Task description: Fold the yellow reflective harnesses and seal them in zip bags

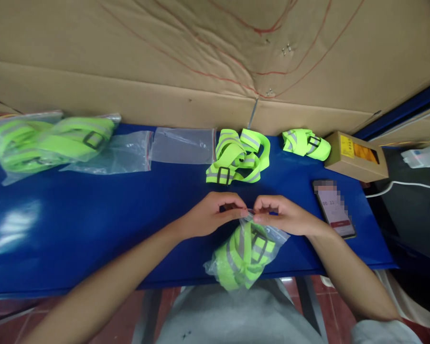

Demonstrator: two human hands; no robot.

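A clear zip bag (210, 268) with a neon yellow-green reflective strap (241, 255) inside hangs at the table's front edge. My left hand (215, 212) pinches the bag's top edge between thumb and fingers. Close beside it, my right hand (283, 214) pinches the same edge, so the fingertips of both hands nearly meet. A black buckle shows through the plastic. Just beyond my hands lies a loose, folded reflective strap (236, 155) with its own black buckle. Whether the bag's seal is closed between my fingers I cannot tell.
Bagged straps (53, 141) lie at the back left of the blue table (93, 224). Flat plastic bags (182, 145) rest beside them. To the right are a rolled strap (304, 143), a cardboard box (354, 165) and a phone (333, 208). A brown-covered panel (129, 91) borders the back.
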